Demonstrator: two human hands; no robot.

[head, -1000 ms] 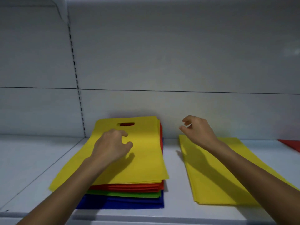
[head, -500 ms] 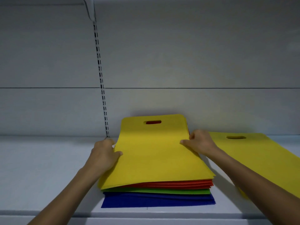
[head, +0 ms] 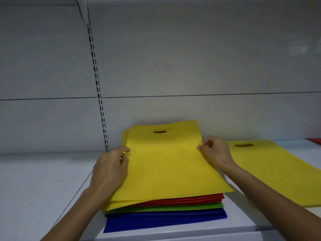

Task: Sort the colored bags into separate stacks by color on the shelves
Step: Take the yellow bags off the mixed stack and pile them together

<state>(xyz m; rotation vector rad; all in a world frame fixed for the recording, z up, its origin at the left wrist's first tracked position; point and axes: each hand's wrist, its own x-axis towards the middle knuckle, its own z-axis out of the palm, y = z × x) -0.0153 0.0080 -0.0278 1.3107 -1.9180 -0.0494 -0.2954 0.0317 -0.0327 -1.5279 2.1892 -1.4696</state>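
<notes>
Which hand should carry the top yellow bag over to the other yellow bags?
Probably the right hand: it pinches the top yellow bag on the edge nearest the yellow pile. The left hand grips the far edge.

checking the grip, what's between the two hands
The top yellow bag spans between the left hand and right hand, each pinching a side edge; the head view shows it.

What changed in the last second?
The left hand slid from the top of the mixed stack to its left edge, and the right hand came over from the sorted yellow stack to the right edge. Both now pinch the top yellow bag, lifting it off the yellow bag beneath. The rest of both stacks stayed put.
</notes>
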